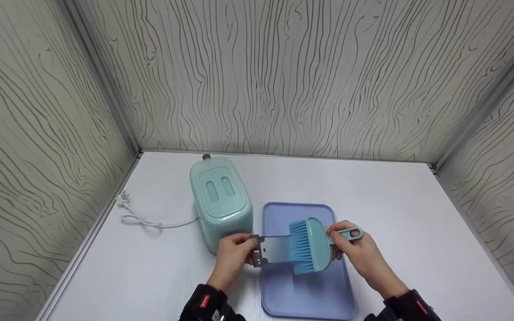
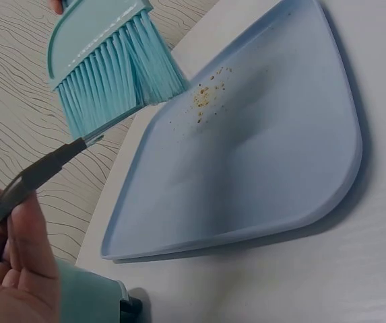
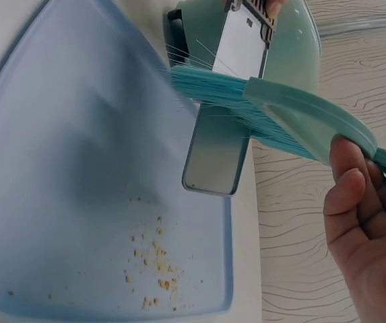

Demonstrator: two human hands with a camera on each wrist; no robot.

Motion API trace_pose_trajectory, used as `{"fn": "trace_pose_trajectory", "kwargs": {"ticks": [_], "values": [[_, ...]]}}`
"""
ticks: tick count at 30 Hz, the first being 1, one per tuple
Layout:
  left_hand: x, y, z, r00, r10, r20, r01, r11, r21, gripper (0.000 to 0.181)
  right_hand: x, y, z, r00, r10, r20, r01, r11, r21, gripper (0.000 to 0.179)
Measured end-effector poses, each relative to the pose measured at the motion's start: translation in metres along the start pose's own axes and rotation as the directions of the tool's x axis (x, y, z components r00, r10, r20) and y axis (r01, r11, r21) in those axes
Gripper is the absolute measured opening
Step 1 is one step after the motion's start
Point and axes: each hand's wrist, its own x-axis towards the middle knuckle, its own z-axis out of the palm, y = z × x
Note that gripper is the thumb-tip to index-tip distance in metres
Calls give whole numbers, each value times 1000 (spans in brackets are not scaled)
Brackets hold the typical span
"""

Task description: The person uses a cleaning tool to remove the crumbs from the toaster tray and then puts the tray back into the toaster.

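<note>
My left hand (image 1: 231, 257) pinches the dark grey end of a metal crumb tray (image 1: 276, 249) and holds it above a blue-purple plastic tray (image 1: 304, 299). In my right hand (image 1: 360, 253) is the handle of a mint-green hand brush (image 1: 320, 244). The brush's blue bristles lie across the crumb tray's surface, hiding part of it in the head view. Its far end, shallow-rimmed, shows beyond the bristles in the right wrist view. Small brown crumbs (image 3: 157, 259) are scattered on the plastic tray below.
A mint-green toaster (image 1: 222, 196) with a lid on top stands just left of the plastic tray. Its white power cord (image 1: 159, 224) and plug lie on the white table (image 1: 150, 272) to the left. Wood-patterned panels (image 1: 257, 80) enclose the back and sides.
</note>
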Motion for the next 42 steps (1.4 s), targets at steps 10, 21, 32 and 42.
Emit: {"fn": "trace_pose_trajectory", "kwargs": {"ticks": [10, 21, 32, 42], "values": [[-2, 2, -1, 1000, 14, 10, -14, 1000, 9, 22, 2, 16, -20, 999, 41, -31, -42, 998, -40, 25], [-4, 3, -1, 1000, 18, -5, -18, 1000, 18, 22, 2, 25, -29, 993, 72, -90, -77, 996, -47, 22], [1, -1, -4, 1000, 13, -21, -12, 999, 52, 22, 1, 26, -32, 987, 104, -127, -110, 993, -47, 26], [2, 1, -2, 1000, 19, -24, -17, 997, 71, 21, 0, 28, -33, 966, 82, -247, -72, 996, 51, 32]]}}
